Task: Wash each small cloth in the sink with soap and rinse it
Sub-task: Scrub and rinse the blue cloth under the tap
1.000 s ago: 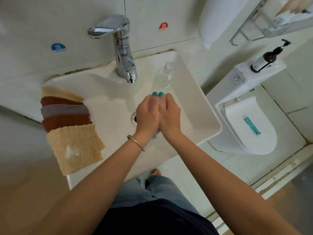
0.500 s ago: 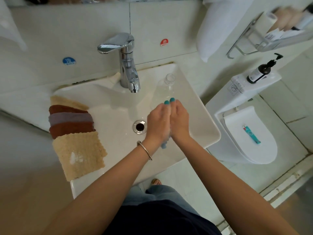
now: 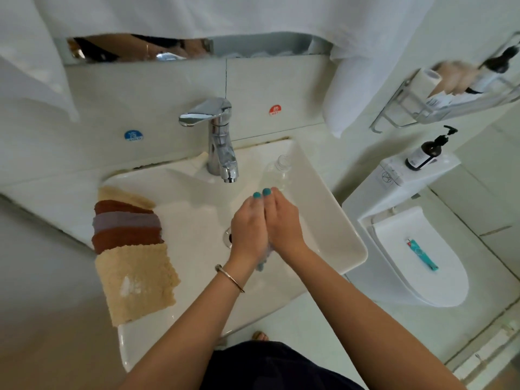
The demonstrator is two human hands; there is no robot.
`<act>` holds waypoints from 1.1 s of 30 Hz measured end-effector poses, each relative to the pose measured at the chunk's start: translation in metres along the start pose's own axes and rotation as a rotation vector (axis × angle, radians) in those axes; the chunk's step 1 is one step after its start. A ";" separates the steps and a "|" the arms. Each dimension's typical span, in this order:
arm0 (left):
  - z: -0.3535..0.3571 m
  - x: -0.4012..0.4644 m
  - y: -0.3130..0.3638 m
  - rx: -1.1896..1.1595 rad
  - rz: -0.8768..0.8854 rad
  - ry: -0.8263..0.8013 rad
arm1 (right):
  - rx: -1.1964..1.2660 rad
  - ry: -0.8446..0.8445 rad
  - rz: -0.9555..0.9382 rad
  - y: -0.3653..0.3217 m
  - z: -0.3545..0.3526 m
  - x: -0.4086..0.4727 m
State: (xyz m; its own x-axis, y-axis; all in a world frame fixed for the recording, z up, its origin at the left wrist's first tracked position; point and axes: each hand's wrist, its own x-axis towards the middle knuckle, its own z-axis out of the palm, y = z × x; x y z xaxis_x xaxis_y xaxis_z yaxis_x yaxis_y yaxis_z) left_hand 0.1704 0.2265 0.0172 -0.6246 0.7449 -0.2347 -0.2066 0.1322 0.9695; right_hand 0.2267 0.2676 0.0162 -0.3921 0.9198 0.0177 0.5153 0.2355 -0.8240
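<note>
While both palms press together over the basin, the scene reads as follows.

Left hand: left hand (image 3: 249, 230) lies flat against the other palm, fingers straight and together, a bangle (image 3: 229, 278) on its wrist.
Right hand: right hand (image 3: 284, 225) mirrors it, fingers straight and closed up side by side, tips pointing toward the wall.
Cloth in hand: a small bluish cloth (image 3: 263, 261) is squeezed between the two palms; only a wet scrap shows below the heels of the hands, above the sink bowl.
Sink: white sink (image 3: 332, 220), with the drain (image 3: 227, 237) partly hidden behind the left hand.
Waiting cloths: a row of overlapping cloths (image 3: 132, 249) lies on the sink's left rim, beige nearest, then brown, grey, brown, beige.
Tap: chrome faucet (image 3: 219, 142) stands at the back; whether water runs I cannot tell.
Bottle: a clear plastic bottle (image 3: 277, 173) lies in the bowl's far right corner, just beyond the fingertips.
</note>
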 end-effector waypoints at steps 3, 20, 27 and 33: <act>-0.002 0.000 0.010 0.016 0.056 0.013 | 0.088 0.108 0.025 -0.010 0.005 0.004; -0.012 0.001 0.012 -0.126 0.052 -0.205 | -0.016 0.110 0.026 0.002 -0.016 0.005; -0.039 0.011 0.002 0.177 0.242 -0.155 | 0.162 -0.064 -0.015 0.030 -0.050 -0.005; -0.010 0.011 -0.003 0.207 0.131 0.116 | 0.002 0.081 -0.054 0.018 -0.005 -0.033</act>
State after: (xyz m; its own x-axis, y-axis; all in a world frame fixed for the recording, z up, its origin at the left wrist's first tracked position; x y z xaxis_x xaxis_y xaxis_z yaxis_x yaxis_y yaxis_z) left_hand 0.1561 0.2276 0.0113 -0.7207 0.6858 -0.1011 0.0331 0.1796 0.9832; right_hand 0.2530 0.2429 0.0036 -0.3566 0.9280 0.1080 0.4938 0.2854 -0.8214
